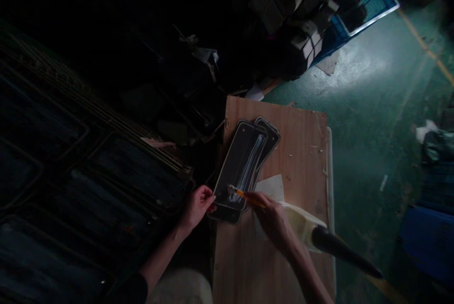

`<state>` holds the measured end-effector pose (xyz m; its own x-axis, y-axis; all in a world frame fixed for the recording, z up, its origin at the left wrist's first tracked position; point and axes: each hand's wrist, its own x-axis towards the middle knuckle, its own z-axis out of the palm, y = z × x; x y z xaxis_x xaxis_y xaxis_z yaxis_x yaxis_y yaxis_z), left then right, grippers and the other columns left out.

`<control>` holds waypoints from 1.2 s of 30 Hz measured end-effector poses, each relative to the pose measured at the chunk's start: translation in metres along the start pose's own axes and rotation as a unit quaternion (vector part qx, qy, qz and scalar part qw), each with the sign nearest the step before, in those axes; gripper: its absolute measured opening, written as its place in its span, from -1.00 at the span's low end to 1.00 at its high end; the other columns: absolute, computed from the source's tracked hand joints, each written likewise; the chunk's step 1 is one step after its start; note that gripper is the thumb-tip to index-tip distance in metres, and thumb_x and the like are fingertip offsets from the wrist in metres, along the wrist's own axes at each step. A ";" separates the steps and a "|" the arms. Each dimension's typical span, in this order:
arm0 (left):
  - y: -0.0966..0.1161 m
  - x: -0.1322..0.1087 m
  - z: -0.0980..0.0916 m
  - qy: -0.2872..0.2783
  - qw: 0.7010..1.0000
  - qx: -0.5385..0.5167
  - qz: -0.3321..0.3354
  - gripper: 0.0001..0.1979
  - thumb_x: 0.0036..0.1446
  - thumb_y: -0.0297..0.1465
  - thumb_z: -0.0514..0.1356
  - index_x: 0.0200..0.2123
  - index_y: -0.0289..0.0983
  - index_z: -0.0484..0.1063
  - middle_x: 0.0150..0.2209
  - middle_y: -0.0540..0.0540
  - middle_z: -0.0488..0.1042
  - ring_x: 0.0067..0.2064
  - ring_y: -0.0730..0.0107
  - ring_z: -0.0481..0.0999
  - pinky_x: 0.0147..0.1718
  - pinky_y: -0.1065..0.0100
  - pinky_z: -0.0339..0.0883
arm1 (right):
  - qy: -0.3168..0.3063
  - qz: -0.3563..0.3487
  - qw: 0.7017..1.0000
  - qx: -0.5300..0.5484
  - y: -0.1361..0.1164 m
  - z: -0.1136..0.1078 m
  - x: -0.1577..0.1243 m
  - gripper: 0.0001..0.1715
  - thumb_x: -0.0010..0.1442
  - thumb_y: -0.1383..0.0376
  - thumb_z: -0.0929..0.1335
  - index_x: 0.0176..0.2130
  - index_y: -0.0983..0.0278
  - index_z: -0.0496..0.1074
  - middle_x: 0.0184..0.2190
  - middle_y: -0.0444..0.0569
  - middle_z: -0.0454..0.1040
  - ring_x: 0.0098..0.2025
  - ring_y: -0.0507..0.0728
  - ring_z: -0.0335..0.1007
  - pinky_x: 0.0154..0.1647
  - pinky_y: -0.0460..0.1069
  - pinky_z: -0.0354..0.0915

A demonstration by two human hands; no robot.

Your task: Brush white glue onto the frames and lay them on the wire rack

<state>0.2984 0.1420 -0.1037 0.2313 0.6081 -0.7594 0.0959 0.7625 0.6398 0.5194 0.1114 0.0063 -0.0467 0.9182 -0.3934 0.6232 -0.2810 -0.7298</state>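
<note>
A small stack of dark rectangular panels (236, 152) with rounded corners and light edges lies slantwise on a wooden board. Wet-looking pale streaks run along the right side of the top panel. My left hand (198, 207) pinches that panel's near left corner between thumb and fingers. In my right hand (271, 214) is a brush with an orange handle (257, 201), its tip touching the panel's lower part. Just right of that hand, and partly hidden by it, lies a pale plastic container (301, 221) with a long dark tapered part (345, 249).
A pale sheet (273, 186) lies on the wooden board (298, 148), under the right hand. Large stacks of dark panels (138, 167) fill the left. Behind are bundled pieces (308, 41) and a blue crate (372, 6). Green floor (365, 143) lies right of the board.
</note>
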 end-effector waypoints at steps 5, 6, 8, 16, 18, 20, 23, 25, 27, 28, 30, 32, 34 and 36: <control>-0.001 0.001 0.001 0.004 1.000 0.009 0.005 -0.75 -0.07 -0.27 0.26 -0.43 -0.28 0.28 -0.56 0.07 0.41 -0.60 0.44 0.50 -0.67 0.50 0.30 | 0.142 -0.054 0.984 -0.089 0.017 -0.032 0.061 -0.71 0.35 0.25 0.20 -0.02 0.20 0.41 -0.22 -0.02 0.49 -0.26 0.05 0.47 -0.24 -0.08 0.35; 0.000 0.000 0.002 0.007 1.000 0.016 0.005 -0.76 -0.06 -0.28 0.25 -0.43 -0.28 0.28 -0.56 0.07 0.40 -0.60 0.43 0.51 -0.66 0.50 0.30 | 0.172 -0.066 0.977 -0.112 0.016 -0.037 0.070 -0.71 0.34 0.26 0.20 -0.02 0.20 0.41 -0.21 -0.03 0.48 -0.26 0.05 0.46 -0.25 -0.08 0.34; 0.001 0.000 0.002 0.012 1.000 0.026 0.001 -0.78 -0.06 -0.29 0.25 -0.43 -0.29 0.29 -0.56 0.07 0.41 -0.60 0.43 0.51 -0.65 0.49 0.31 | 0.217 -0.091 0.962 -0.141 0.013 -0.045 0.086 -0.72 0.33 0.27 0.22 -0.02 0.19 0.41 -0.22 -0.04 0.48 -0.26 0.05 0.45 -0.28 -0.08 0.33; 0.003 0.001 0.004 0.028 1.000 0.005 -0.012 -0.79 -0.08 -0.32 0.26 -0.42 -0.29 0.30 -0.53 0.06 0.42 -0.59 0.42 0.52 -0.64 0.49 0.32 | 0.183 -0.101 0.961 -0.180 0.005 -0.027 0.111 -0.69 0.35 0.30 0.20 0.02 0.22 0.38 -0.22 -0.01 0.45 -0.27 0.06 0.41 -0.27 -0.08 0.30; 0.004 0.000 0.004 0.026 1.000 0.000 -0.007 -0.80 -0.07 -0.32 0.24 -0.42 -0.29 0.30 -0.54 0.07 0.42 -0.58 0.42 0.53 -0.63 0.48 0.34 | 0.135 -0.097 0.970 -0.180 0.005 -0.018 0.097 -0.70 0.35 0.31 0.20 0.02 0.20 0.38 -0.25 -0.03 0.44 -0.31 0.04 0.40 -0.31 -0.09 0.27; 0.004 -0.001 0.004 0.021 1.000 -0.011 -0.004 -0.80 -0.06 -0.31 0.24 -0.42 -0.29 0.31 -0.53 0.06 0.42 -0.58 0.42 0.53 -0.62 0.48 0.34 | 0.074 -0.096 0.980 -0.157 0.003 -0.011 0.077 -0.72 0.36 0.29 0.20 0.01 0.18 0.38 -0.27 -0.06 0.44 -0.34 0.03 0.39 -0.33 -0.10 0.26; 0.004 -0.001 0.004 0.022 0.999 -0.030 -0.008 -0.79 -0.08 -0.31 0.26 -0.42 -0.29 0.31 -0.53 0.06 0.43 -0.58 0.43 0.52 -0.63 0.48 0.34 | 0.019 -0.073 0.992 -0.099 -0.003 -0.012 0.056 -0.75 0.37 0.26 0.21 -0.01 0.15 0.38 -0.29 -0.10 0.44 -0.34 0.00 0.39 -0.34 -0.12 0.26; 0.006 -0.001 0.004 0.024 0.999 -0.029 -0.015 -0.79 -0.10 -0.32 0.27 -0.42 -0.29 0.31 -0.54 0.06 0.43 -0.58 0.42 0.52 -0.63 0.48 0.34 | 0.050 -0.063 0.994 -0.071 -0.005 -0.017 0.056 -0.76 0.36 0.25 0.23 -0.02 0.14 0.39 -0.27 -0.11 0.44 -0.33 -0.01 0.40 -0.33 -0.13 0.27; 0.009 -0.002 0.004 0.025 0.999 -0.017 -0.019 -0.80 -0.10 -0.34 0.26 -0.43 -0.29 0.32 -0.55 0.06 0.43 -0.58 0.42 0.52 -0.63 0.47 0.35 | 0.115 -0.069 0.988 -0.075 -0.004 -0.022 0.068 -0.77 0.35 0.26 0.24 -0.03 0.15 0.39 -0.24 -0.09 0.45 -0.31 0.01 0.41 -0.31 -0.11 0.29; 0.011 -0.002 0.004 0.026 0.999 -0.011 -0.021 -0.81 -0.09 -0.34 0.25 -0.42 -0.29 0.32 -0.56 0.06 0.43 -0.58 0.41 0.52 -0.62 0.47 0.35 | 0.141 -0.074 0.983 -0.089 -0.002 -0.022 0.075 -0.76 0.35 0.26 0.24 -0.02 0.15 0.40 -0.23 -0.08 0.45 -0.30 0.01 0.42 -0.30 -0.10 0.29; 0.013 -0.002 0.004 0.029 0.999 -0.003 -0.023 -0.82 -0.08 -0.35 0.24 -0.42 -0.29 0.32 -0.56 0.05 0.43 -0.58 0.40 0.53 -0.62 0.45 0.36 | 0.160 -0.079 0.976 -0.128 0.002 -0.019 0.086 -0.74 0.35 0.29 0.22 -0.01 0.16 0.39 -0.22 -0.06 0.45 -0.30 0.03 0.41 -0.30 -0.09 0.29; 0.013 -0.003 0.003 0.023 0.999 -0.004 -0.022 -0.82 -0.07 -0.33 0.24 -0.42 -0.29 0.31 -0.56 0.05 0.43 -0.57 0.39 0.53 -0.61 0.44 0.37 | 0.138 -0.082 0.972 -0.169 0.005 -0.010 0.084 -0.72 0.36 0.29 0.20 0.01 0.17 0.39 -0.23 -0.04 0.45 -0.31 0.05 0.41 -0.32 -0.08 0.28; 0.010 -0.002 0.002 0.017 1.000 -0.015 -0.019 -0.80 -0.06 -0.31 0.24 -0.41 -0.30 0.32 -0.55 0.04 0.44 -0.56 0.38 0.54 -0.61 0.44 0.37 | 0.093 -0.084 0.974 -0.187 0.004 0.005 0.068 -0.70 0.36 0.29 0.20 0.04 0.18 0.37 -0.23 -0.02 0.45 -0.30 0.07 0.40 -0.32 -0.07 0.28; 0.007 -0.001 0.002 0.015 1.000 -0.022 -0.015 -0.78 -0.05 -0.30 0.25 -0.40 -0.31 0.32 -0.53 0.03 0.45 -0.55 0.39 0.54 -0.60 0.44 0.37 | 0.045 -0.090 0.979 -0.175 0.000 0.021 0.041 -0.68 0.36 0.31 0.20 0.07 0.19 0.34 -0.20 0.00 0.46 -0.27 0.08 0.41 -0.30 -0.06 0.29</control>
<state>0.3006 0.1461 -0.0985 0.2007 0.5902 -0.7819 0.0600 0.7892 0.6112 0.5015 0.1433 -0.0219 -0.1212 0.9694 -0.2135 0.8411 -0.0139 -0.5407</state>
